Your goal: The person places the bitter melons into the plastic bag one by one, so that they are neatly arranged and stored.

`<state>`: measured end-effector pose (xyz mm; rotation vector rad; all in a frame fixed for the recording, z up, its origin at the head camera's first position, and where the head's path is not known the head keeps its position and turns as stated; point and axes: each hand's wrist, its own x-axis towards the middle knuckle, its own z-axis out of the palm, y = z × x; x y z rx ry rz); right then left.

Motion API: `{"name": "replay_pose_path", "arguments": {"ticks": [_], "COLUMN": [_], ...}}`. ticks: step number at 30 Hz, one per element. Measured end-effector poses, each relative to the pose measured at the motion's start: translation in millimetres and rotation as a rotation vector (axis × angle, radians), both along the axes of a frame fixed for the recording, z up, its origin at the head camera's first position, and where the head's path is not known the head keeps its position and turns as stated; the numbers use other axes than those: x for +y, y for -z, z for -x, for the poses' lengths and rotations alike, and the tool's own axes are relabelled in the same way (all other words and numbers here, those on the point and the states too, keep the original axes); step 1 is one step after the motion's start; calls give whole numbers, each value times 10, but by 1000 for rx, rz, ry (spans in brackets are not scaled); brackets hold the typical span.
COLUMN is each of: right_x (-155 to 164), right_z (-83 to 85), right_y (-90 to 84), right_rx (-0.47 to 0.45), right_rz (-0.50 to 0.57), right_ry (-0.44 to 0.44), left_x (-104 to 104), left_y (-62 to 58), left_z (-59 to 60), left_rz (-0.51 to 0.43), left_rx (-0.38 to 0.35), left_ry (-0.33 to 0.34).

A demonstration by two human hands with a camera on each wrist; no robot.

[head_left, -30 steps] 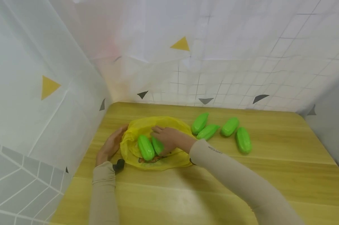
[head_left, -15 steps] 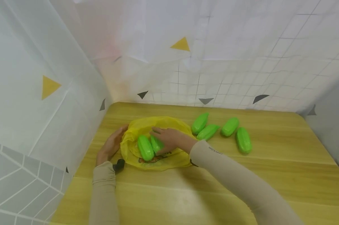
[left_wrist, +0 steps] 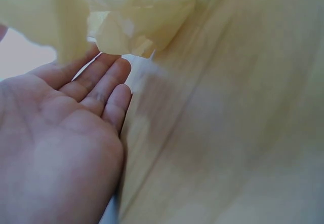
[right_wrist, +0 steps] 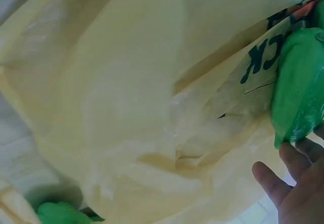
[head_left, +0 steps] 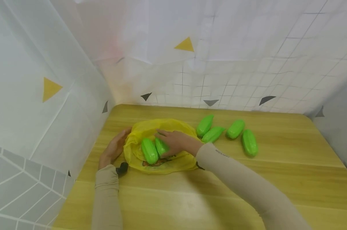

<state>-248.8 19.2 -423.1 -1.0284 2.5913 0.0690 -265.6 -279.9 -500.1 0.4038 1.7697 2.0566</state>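
A yellow plastic bag [head_left: 159,145] is lying flat and open on the wooden table [head_left: 248,179], and it is taken here as the landmark. Two green toy cucumbers are seen on the bag: the left cucumber [head_left: 149,150] lies free near the middle of the bag, and the second cucumber [head_left: 161,147] lies just beside it, under the right hand [head_left: 176,142]. This cucumber is touched by the right hand, whose fingers [right_wrist: 276,188] look only loosely bent at its end; whether it is truly gripped cannot be told. The left hand [head_left: 114,148] is placed against the left edge of the bag with its fingers [left_wrist: 104,82] straight and relaxed, so nothing is clasped by it. The step in hand is judged to be the laying of the second cucumber onto the bag. For the next move, it is judged that the right hand must be lifted away and carried to the four cucumbers [head_left: 228,132] that wait on the table to the right of the bag. The long axis of both cucumbers on the bag runs from the near edge toward the far edge of the bag, slightly tilted to the left at the far end, almost parallel to each other.
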Motion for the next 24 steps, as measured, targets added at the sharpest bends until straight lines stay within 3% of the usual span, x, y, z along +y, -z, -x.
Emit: {"name": "replay_pose_path", "arguments": {"ticks": [15, 24], "right_x": [114, 194], "right_z": [14, -65], "right_y": [50, -86], "right_rx": [45, 36], "right_rz": [48, 85], "right_ry": [-62, -52], "left_x": [4, -8], "left_y": [-1, 26], "left_z": [1, -4], "left_rz": [1, 2], "left_rx": [-1, -31], "left_ry": [2, 5]}}
